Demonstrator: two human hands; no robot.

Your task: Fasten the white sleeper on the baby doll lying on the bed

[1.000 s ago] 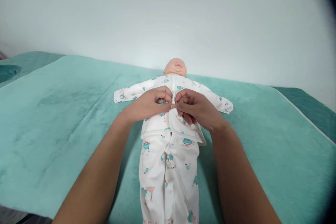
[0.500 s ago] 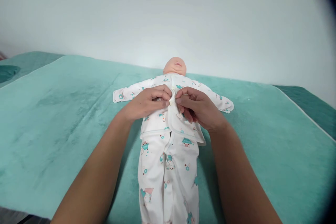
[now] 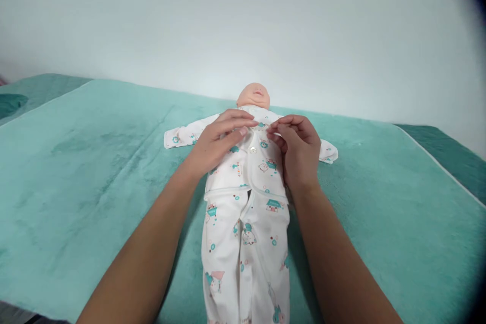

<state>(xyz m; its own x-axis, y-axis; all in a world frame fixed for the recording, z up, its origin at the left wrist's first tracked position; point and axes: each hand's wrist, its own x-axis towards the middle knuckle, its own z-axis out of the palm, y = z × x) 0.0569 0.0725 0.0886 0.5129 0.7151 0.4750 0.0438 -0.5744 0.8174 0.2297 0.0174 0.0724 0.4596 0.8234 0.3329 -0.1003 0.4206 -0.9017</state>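
A baby doll lies on its back on a teal blanket, dressed in a white printed top and matching trousers. A fastened snap button shows on the top's front. My left hand rests on the doll's chest with its fingers stretched out toward the collar. My right hand sits on the other side of the chest, its fingertips pinched on the top's fabric near the neck.
A plain white wall rises behind the bed. A darker teal sheet shows past the blanket's right edge, and a dark teal cushion lies at the far left.
Both hands have let go of the middle snap, which now lies fastened and uncovered, and have moved up the chest toward the collar. The left hand's fingers have straightened.
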